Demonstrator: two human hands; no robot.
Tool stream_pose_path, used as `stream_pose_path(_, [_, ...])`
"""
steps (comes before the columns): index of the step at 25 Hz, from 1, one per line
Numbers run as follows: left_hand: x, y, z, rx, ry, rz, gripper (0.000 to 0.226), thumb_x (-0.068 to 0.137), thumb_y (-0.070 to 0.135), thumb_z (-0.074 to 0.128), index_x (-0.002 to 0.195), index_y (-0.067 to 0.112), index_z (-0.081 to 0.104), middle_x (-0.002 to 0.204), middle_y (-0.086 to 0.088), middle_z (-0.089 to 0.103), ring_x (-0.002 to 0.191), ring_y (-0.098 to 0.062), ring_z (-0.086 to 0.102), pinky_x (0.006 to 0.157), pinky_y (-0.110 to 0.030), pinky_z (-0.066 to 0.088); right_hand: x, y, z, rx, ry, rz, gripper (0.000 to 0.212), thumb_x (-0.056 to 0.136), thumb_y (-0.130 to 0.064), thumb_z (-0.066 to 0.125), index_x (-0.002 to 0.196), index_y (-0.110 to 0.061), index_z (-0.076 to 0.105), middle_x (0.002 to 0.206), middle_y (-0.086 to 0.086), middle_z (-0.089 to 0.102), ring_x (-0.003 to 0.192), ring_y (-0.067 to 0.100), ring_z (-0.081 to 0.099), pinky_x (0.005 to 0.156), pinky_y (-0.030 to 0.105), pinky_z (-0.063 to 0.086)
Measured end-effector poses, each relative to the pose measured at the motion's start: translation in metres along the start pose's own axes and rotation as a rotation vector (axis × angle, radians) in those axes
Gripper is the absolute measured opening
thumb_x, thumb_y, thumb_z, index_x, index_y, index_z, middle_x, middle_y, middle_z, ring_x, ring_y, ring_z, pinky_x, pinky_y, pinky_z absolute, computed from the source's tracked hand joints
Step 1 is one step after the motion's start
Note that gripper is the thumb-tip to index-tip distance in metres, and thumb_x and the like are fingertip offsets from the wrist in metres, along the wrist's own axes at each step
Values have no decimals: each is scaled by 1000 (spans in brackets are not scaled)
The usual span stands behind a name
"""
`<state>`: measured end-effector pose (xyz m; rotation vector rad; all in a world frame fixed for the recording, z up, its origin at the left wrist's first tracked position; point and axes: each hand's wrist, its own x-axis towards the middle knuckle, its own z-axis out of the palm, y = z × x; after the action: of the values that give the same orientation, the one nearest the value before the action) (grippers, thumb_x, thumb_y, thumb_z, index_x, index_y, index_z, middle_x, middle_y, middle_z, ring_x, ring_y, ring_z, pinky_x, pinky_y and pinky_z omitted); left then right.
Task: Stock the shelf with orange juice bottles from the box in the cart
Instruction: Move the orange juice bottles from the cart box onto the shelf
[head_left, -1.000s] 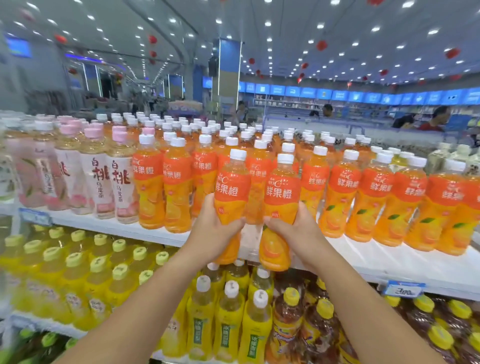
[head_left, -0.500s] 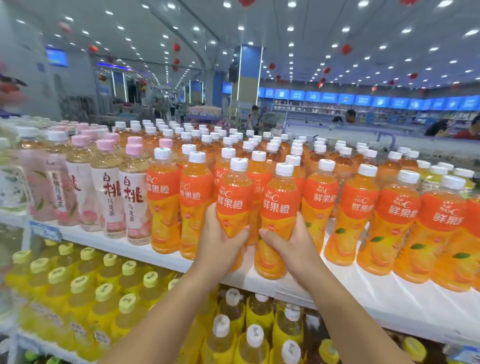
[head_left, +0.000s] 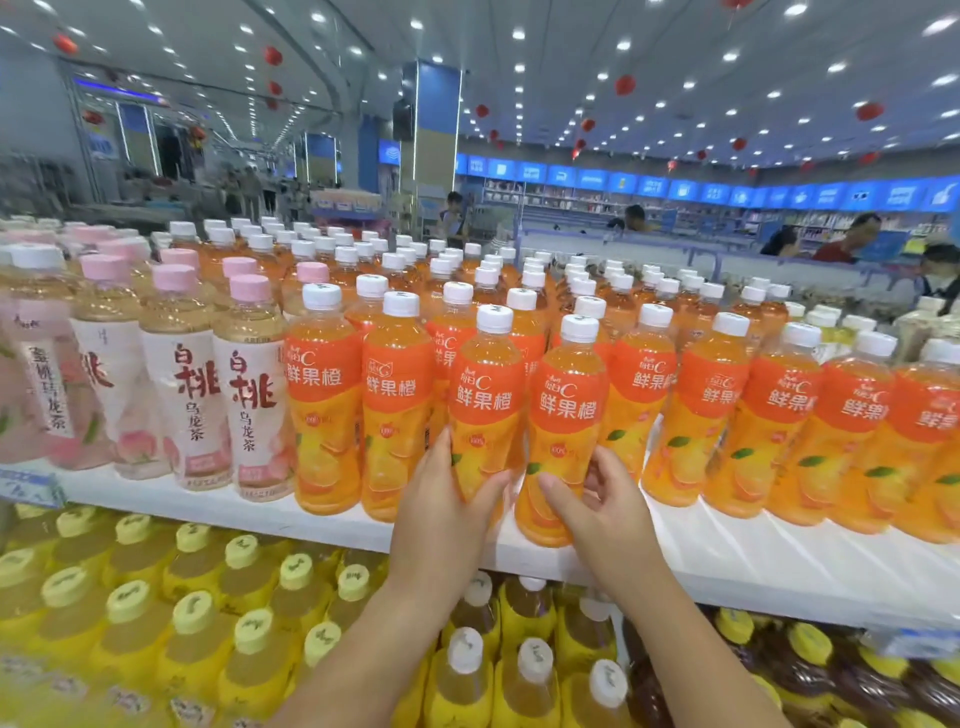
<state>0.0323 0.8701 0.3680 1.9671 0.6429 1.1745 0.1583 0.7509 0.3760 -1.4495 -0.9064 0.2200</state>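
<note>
Orange bottles (head_left: 485, 405) now stand on shelf (head_left: 779, 561); left hand (head_left: 447, 499), right hand (head_left: 597, 504) grip.

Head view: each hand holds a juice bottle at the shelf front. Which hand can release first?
Probably right. The right hand holds the right bottle loosely, its base seemingly on the shelf. The left hand wraps the left bottle, hiding its base.
</note>
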Motion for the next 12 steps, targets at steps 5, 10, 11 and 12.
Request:
stream_pose_path(5, [2,1,-4,114,59,34,68,84,54,71,142,26,48,129,10,63,122,-10,58,100,-35,53,3,1,9,8,22,22,53,88,-22,75,135,-18,52,126,-7,67,115,0,63,96,22,54])
stream_pose_path(10, [-7,6,-5,117,68,43,73,88,50,68,150,23,38,143,7,55,132,-12,50,107,-32,47,5,-1,13,32,-19,25,45,90,-21,73,131,-22,54,123,-12,67,110,-6,64,95,21,54])
stream_pose_path(11, [-8,6,-6,110,67,40,70,90,48,68,149,24,39,142,7,56,131,-12,51,106,-28,46,4,-2,13,34,-18,23,44,90,-21,72,130,-24,54,123,-13,67,108,-8,64,93,19,54])
stream_pose_path(12, [-10,5,-7,114,65,36,66,91,47,67,148,23,42,140,8,58,129,-12,52,104,-26,46,4,-2,13,36,-13,19,43,90,-21,72,130,-25,55,122,-13,67,107,-9,63,92,18,54])
